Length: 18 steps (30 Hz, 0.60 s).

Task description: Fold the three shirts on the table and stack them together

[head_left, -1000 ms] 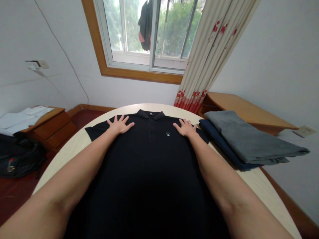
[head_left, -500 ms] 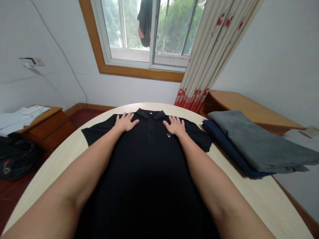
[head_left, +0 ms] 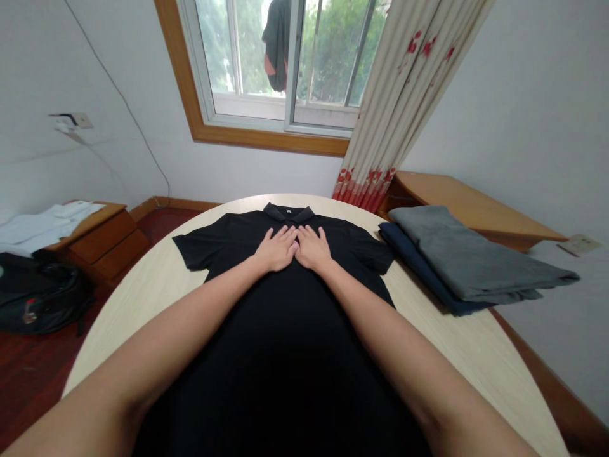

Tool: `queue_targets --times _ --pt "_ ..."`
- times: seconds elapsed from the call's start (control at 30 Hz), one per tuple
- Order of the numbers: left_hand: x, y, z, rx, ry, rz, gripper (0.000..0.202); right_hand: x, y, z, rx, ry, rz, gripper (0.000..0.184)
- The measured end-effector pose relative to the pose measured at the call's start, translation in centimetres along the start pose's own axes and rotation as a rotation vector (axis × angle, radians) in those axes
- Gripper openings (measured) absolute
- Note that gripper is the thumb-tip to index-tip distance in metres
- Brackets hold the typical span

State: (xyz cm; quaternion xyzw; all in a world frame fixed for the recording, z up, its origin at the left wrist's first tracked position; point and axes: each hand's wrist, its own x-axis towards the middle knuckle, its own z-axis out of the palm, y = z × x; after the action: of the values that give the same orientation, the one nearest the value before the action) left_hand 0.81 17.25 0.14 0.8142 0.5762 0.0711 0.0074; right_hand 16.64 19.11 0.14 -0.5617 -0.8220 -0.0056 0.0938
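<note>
A black polo shirt (head_left: 290, 304) lies spread face up, its collar (head_left: 288, 214) toward the window and both short sleeves out to the sides. My left hand (head_left: 277, 249) rests flat on the upper chest just below the collar, fingers stretched out. Beside it my right hand (head_left: 311, 246) also lies flat on the cloth, and the two hands touch at the thumbs. Neither hand grips the fabric. The button placket and the small chest logo are hidden under my hands. The shirt's lower part merges with darkness near my body.
The shirt is on a round pale wooden table (head_left: 143, 285). Folded grey trousers (head_left: 476, 254) and a navy folded garment (head_left: 419, 266) are stacked at its right edge. A brown desk (head_left: 476, 203) stands behind them. At left are a drawer cabinet (head_left: 104, 241) and a black bag (head_left: 42, 298).
Both hands have slid inward from the shoulders to the middle of the chest, where they now meet. The view has shifted slightly.
</note>
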Motion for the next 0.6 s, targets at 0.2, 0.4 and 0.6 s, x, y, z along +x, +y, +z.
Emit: queue_targets --times 0.2,0.4,0.6 --pt "-4.4 -4.3 -0.9 0.026 -0.143 -0.159 0.074 -5.6 6.7 -1.7 -0.053 -0.093 0.337 0.066" --pt "-8.1 -10.0 -3.1 0.110 -0.133 -0.446 0.077 -9.8 10.2 -4.2 -0.196 0.017 0.430 0.062" --pt "-13.8 -12.9 -3.0 0.025 -0.099 -0.625 0.079 -12.4 7.1 -5.1 -0.210 -0.065 0.448 0.060"
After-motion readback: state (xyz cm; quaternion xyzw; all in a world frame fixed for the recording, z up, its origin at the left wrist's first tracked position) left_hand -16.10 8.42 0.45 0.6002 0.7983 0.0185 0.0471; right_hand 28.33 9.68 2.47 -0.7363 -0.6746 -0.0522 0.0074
